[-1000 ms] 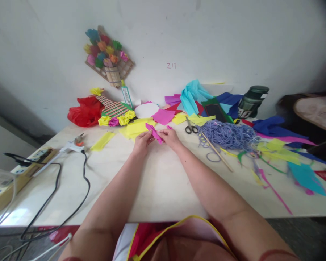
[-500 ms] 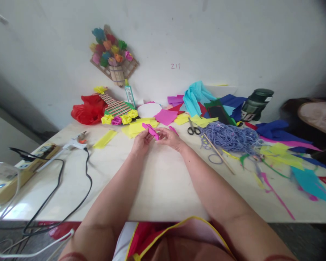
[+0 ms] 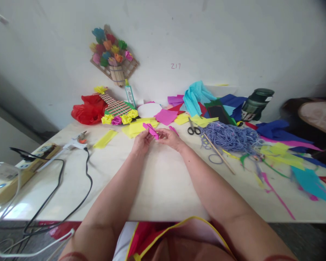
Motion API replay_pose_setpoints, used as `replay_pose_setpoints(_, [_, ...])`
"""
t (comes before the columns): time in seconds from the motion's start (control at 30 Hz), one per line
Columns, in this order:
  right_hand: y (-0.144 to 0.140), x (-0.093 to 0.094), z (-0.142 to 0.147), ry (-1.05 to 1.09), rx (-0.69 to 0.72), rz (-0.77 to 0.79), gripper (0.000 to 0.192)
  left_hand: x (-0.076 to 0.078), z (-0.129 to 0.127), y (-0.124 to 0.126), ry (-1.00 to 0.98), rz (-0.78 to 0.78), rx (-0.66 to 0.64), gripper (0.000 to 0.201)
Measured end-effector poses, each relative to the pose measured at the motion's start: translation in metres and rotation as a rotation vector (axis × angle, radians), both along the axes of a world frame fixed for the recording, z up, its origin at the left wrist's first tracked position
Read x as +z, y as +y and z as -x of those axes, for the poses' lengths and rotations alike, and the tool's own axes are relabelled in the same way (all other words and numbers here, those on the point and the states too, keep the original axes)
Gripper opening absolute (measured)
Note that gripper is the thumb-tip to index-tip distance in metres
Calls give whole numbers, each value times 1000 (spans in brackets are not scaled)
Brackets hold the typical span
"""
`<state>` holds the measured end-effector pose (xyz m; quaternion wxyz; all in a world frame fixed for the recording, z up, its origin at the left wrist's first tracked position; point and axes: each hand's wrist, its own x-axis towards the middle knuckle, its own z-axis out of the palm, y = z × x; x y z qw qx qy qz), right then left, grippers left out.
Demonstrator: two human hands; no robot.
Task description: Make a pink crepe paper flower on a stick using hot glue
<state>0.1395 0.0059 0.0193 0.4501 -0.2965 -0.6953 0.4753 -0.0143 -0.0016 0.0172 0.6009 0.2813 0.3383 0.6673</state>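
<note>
A folded strip of magenta crepe paper [image 3: 151, 131] is held between my two hands above the middle of the table. My left hand [image 3: 141, 141] pinches its left side, and the fingers of my right hand [image 3: 168, 139] close on its right end. Just past my right hand lies another small magenta paper piece [image 3: 174, 129]. Yellow crepe paper sheets [image 3: 142, 126] lie right behind my hands. A pair of black-handled scissors [image 3: 192, 128] rests to the right of my right hand.
A glue gun [image 3: 75, 142] and a power strip [image 3: 27, 166] with loose cords lie at left. Purple string [image 3: 230, 137] is heaped at right beside a wooden stick [image 3: 219, 154]. A glue bottle [image 3: 129, 93] and a dark green jar [image 3: 256, 105] stand at the back.
</note>
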Motion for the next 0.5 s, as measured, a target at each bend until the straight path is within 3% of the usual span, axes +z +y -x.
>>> replay_pose_setpoints(0.3, [0, -1, 1, 14, 2, -22, 52, 0, -1, 0, -8, -7, -9, 4])
replay_pose_setpoints(0.5, [-6, 5, -1, 45, 0, 137, 39, 1, -1, 0, -14, 4, 20, 6])
